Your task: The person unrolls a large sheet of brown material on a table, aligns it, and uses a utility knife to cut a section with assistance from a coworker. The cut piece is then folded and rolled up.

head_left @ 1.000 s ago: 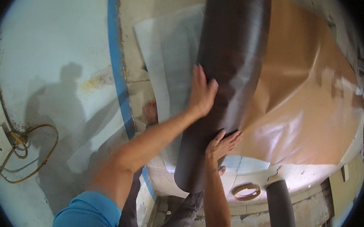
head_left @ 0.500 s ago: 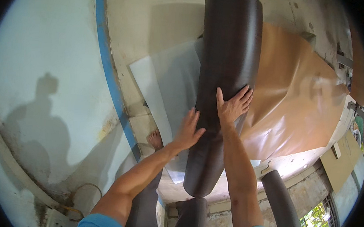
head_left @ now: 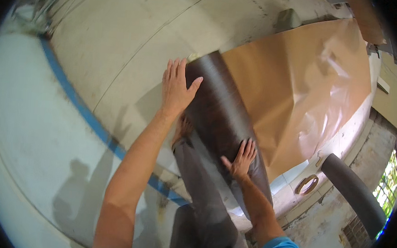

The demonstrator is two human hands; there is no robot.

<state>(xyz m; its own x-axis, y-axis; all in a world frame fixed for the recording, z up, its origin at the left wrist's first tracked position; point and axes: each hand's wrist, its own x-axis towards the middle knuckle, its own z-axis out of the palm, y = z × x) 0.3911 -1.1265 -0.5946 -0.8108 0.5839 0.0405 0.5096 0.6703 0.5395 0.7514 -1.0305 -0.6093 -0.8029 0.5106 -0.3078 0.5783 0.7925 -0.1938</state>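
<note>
A dark brown roll of sheet material [head_left: 223, 105] with a faint wood-like grain lies slanted in front of my legs. My left hand [head_left: 178, 88] is at its far left end, fingers spread, the thumb over the roll's surface. Lower down, my right hand [head_left: 243, 160] rests flat on the roll near its right side, with the fingers stretched out. Against the roll's right side lies a wide, creased tan sheet [head_left: 274, 97] with a glossy surface. Neither hand is closed around anything.
A dark grey roll [head_left: 352, 192] leans at the right, with a brown ring like a tape roll [head_left: 307, 184] beside it. A blue stripe [head_left: 78, 99] runs along the foot of the pale wall [head_left: 28, 126] at left. A greyish block [head_left: 288, 20] sits beyond the tan sheet.
My view has turned, and the dark roll now slants from upper left to lower right. My left hand has gone from the roll's near part to its far end. My right hand stays on the roll.
</note>
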